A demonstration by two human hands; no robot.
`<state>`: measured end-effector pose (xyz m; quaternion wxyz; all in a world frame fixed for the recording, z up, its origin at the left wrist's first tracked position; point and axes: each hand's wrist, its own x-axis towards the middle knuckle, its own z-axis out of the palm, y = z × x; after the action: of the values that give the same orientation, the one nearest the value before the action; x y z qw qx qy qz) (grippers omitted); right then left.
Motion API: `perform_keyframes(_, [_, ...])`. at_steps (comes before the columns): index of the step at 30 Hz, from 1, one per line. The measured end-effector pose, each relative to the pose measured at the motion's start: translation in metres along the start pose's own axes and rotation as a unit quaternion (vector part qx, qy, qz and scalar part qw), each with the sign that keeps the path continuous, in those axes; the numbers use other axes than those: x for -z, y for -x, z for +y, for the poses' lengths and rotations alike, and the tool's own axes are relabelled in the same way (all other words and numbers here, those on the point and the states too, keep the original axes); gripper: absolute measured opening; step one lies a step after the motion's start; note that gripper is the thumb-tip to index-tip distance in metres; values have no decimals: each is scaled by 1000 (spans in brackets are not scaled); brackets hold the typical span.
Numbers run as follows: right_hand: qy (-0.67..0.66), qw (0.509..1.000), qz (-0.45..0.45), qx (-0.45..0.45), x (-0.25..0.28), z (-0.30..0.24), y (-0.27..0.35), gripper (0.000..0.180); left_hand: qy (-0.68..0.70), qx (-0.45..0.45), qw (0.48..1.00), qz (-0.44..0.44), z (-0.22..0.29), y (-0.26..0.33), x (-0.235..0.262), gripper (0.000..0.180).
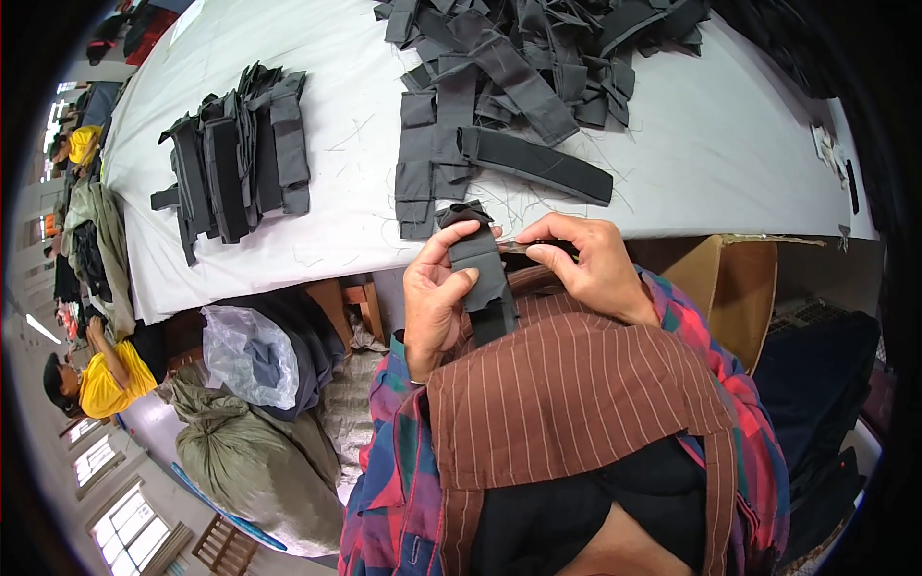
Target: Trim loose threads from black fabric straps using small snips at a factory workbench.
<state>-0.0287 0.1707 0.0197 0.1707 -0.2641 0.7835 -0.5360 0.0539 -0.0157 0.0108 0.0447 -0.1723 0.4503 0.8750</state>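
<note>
My left hand [437,293] grips a dark grey fabric strip [480,274], thumb on its front and fingers behind it. The strip hangs upright at the table's near edge, its top end folded over and its lower end against my brown striped apron. To its right, my right hand [595,264] is closed around small thread snips [523,246]. Their thin metal tip points left, close to the strip's edge; most of the dark handle is hidden by my fingers. Just beyond my hands, a sewn dark strip [543,165] lies slantwise beside a large heap of similar strips [519,77].
A smaller stack of dark strips [240,158] lies on the left of the white-covered table [346,192], among loose threads. Below the edge are a clear plastic bag [252,355], a tied olive sack [250,461] and a cardboard box [749,298]. People in yellow are at far left.
</note>
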Motion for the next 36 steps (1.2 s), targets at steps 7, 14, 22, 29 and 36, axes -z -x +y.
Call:
perform_keyframes(7, [41, 999, 9, -6, 1, -6, 0, 11, 1, -4, 1000, -8, 1, 2, 0, 50])
perform_keyframes(14, [32, 999, 19, 15, -4, -5, 0, 11, -11, -3, 1000, -4, 0, 3, -1, 49])
perform_keyframes(22, [23, 995, 34, 88, 2, -6, -5, 15, 21, -5, 1000, -12, 5, 1, 0, 51])
perform_keyframes(29, [-54, 994, 79, 60, -1, -18, -39, 17, -119, -36, 989, -77, 22, -1, -29, 44])
perform_keyframes(36, [-78, 983, 140, 94, 25, -41, -56, 11, -278, -96, 952, -80, 33, -8, -34, 58])
